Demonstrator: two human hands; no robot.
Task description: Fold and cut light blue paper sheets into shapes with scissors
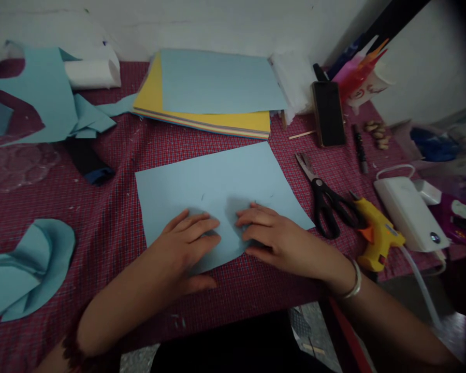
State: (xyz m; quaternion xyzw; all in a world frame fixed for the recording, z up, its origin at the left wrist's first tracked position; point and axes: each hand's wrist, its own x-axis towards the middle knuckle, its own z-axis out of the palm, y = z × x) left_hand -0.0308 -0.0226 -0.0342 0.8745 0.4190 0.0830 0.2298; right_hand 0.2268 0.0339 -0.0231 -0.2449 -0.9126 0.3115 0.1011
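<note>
A light blue sheet of paper (202, 176) lies flat in front of me on the red checked cloth, with a few small dark marks on it. My left hand (190, 243) rests on its lower left part, fingers stretched and the thumb past the near edge. On the lower right part lies my right hand (267, 230), its fingers loosely bent and apart, with no object visible in them. Black-handled scissors (324, 199) lie beside the sheet's right edge, blades partly apart. A yellow glue gun (378, 235) is to the right of the scissors.
A stack of coloured paper (217, 83) is at the back. Cut blue paper pieces (50, 93) and a folded blue paper shape (34, 269) lie at left. At right are a phone (329, 114), a marker (360, 147), a white power bank (411, 212) and a paper cup (370, 88).
</note>
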